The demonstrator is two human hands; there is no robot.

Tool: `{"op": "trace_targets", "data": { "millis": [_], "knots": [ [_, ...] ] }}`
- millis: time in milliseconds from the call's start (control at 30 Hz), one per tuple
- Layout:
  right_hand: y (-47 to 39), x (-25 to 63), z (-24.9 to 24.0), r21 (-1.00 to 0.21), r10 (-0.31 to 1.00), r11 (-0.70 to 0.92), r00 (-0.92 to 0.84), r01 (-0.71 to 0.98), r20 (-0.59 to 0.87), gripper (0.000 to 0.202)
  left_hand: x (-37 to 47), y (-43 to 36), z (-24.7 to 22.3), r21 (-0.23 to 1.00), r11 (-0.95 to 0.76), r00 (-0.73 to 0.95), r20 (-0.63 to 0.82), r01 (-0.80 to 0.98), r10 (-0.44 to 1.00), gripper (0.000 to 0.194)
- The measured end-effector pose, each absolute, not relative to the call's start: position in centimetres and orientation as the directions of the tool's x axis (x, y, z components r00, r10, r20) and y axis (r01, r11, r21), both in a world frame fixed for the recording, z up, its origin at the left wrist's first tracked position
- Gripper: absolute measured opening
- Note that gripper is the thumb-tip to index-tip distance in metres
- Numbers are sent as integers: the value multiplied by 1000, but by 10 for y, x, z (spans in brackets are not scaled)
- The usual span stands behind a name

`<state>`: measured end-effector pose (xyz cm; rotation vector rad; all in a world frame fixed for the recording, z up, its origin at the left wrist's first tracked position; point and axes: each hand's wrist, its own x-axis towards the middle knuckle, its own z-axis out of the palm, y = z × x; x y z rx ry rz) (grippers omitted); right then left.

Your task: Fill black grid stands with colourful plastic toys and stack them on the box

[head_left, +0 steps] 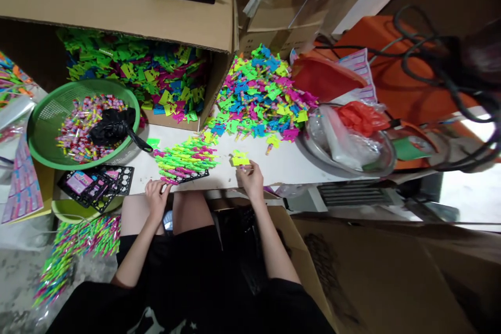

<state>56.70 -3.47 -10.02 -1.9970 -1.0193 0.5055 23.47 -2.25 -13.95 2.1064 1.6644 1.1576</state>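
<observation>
At the table's front edge, my left hand has its fingers closed on the pink end of a toy stick at the near corner of a filled rack. That black rack carries tight rows of green, yellow and pink toy sticks. To its right, just above the table, my right hand pinches a small yellow plastic toy stick between thumb and fingers. Behind lies a heap of similar toy sticks with blue, green, pink and yellow figure-shaped tops.
A green basket of small patterned tubes stands left, a black bag in it. Behind is a cardboard box of coloured plastic pieces, with another rack on top. Empty black racks lie front left. A metal bowl with plastic bags stands right.
</observation>
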Motion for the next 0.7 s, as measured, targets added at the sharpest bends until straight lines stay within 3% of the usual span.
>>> {"op": "trace_targets", "data": {
  "millis": [133, 267, 467, 700],
  "knots": [
    [-47, 521, -103, -932, 900, -175, 436, 318, -21, 31, 235, -24, -141, 608, -326, 37, 437, 724, 899, 23],
    [-55, 465, -105, -972, 945, -198, 287, 126, -155, 30, 235, -24, -143, 614, -326, 39, 432, 719, 901, 21],
    [-42, 413, -114, -989, 981, -149, 121, -2, -149, 31, 235, -24, -145, 609, -325, 38, 434, 724, 900, 22],
    [-37, 405, -123, -995, 991, -86, 106, 45, -81, 29, 235, -24, -145, 613, -309, 35, 416, 727, 909, 22]
  ]
}}
